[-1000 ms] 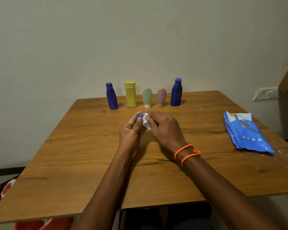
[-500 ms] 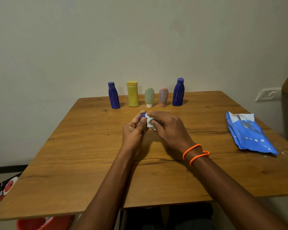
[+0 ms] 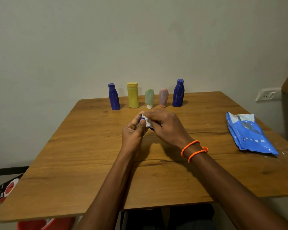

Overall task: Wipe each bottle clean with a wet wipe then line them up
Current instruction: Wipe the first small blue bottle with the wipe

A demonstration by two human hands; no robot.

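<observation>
Pinching a small blue bottle [image 3: 142,120] at frame centre, the left hand [image 3: 133,135] is curling round it while the right hand [image 3: 165,127] is gripping a white wipe [image 3: 147,122] against its right side.

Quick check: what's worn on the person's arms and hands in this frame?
Both forearms are bare, with no sleeves or gloves in view. The left hand wears nothing. The right hand has an orange braided cord bracelet looped twice around the wrist.
</observation>
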